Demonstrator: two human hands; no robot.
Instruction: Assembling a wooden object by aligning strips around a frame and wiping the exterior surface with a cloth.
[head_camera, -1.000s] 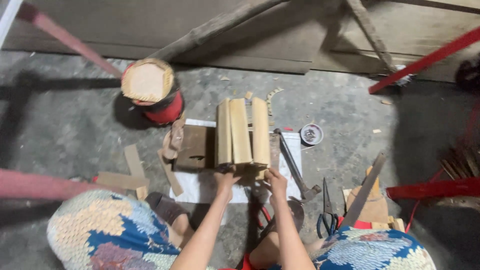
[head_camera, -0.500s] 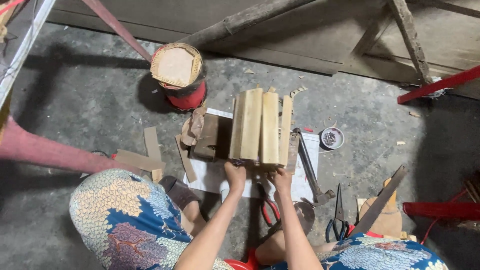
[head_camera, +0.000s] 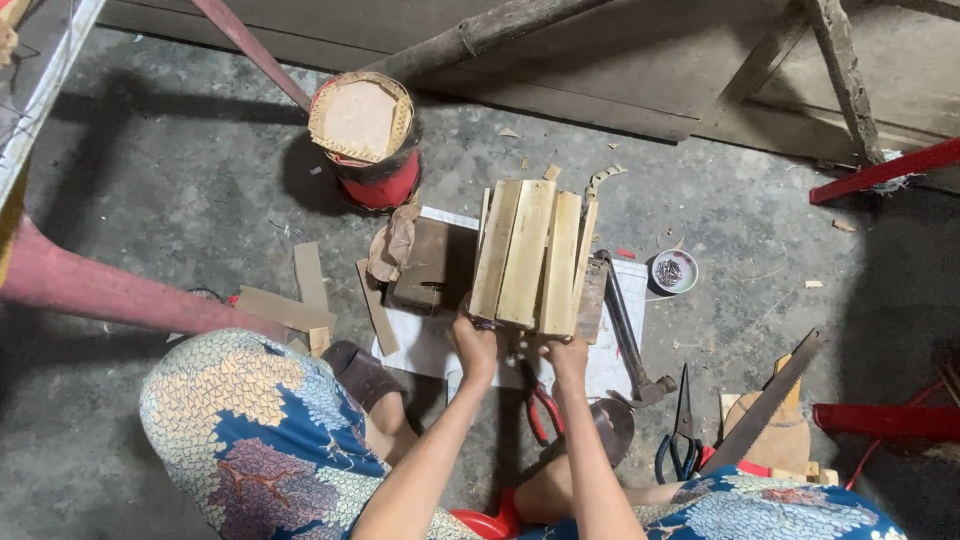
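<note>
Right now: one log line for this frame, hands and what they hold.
left hand: grips slat panel near edge | right hand: grips same edge | panel: over wooden block | hammer: right, untouched

Near the middle of the frame, both hands grip the near end of a bundle of pale bamboo slats (head_camera: 535, 258) set side by side: the left hand (head_camera: 476, 343) at its lower left corner, the right hand (head_camera: 568, 355) at its lower right. The slats lie over a dark wooden block (head_camera: 430, 265) and a white sheet (head_camera: 425, 340) on the concrete floor (head_camera: 180, 190). A red drum (head_camera: 366, 135) stands at upper left, a small tin of nails (head_camera: 673, 271) just right of the slats. Scissors (head_camera: 682, 435) and a handsaw (head_camera: 765, 402) lie at lower right.
</note>
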